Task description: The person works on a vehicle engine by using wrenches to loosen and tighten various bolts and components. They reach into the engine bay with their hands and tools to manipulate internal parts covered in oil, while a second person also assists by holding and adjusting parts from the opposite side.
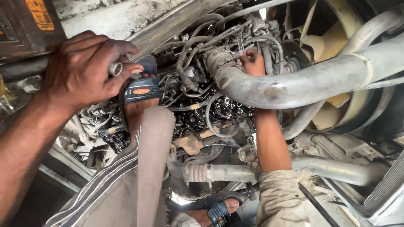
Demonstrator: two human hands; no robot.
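One view: head camera, looking down into an open engine bay; all lines below refer to it.
Left hand (pixel 82 69): you pinch a short chrome socket (pixel 116 68) between thumb and forefinger; the other fingers are curled, and the hand lies against a dark frame rail (pixel 23 67).
Socket position: upper left, well apart from the pipework, just above a sandalled foot (pixel 141 91) braced on the engine.
Socket axis: the long axis runs roughly left to right, tilted slightly toward you; the open end points right and faces the camera.
Right hand (pixel 253 62): your fingers are curled against the fitting where the large grey pipe (pixel 294 86) meets the engine. Whether they grip a tool or a part, you cannot tell.
Adjacent items: a slim metal tool, probably a spanner (pixel 240 42), stands just above the right hand; a fan (pixel 332 40) sits behind the pipe; a lower ribbed hose (pixel 219 172) crosses below.
Done, as judged: the engine is exposed and within reach, and the socket is in hand.
Left, as judged: the socket is on no fastener or driver, and the grey pipe appears seated at its fitting.
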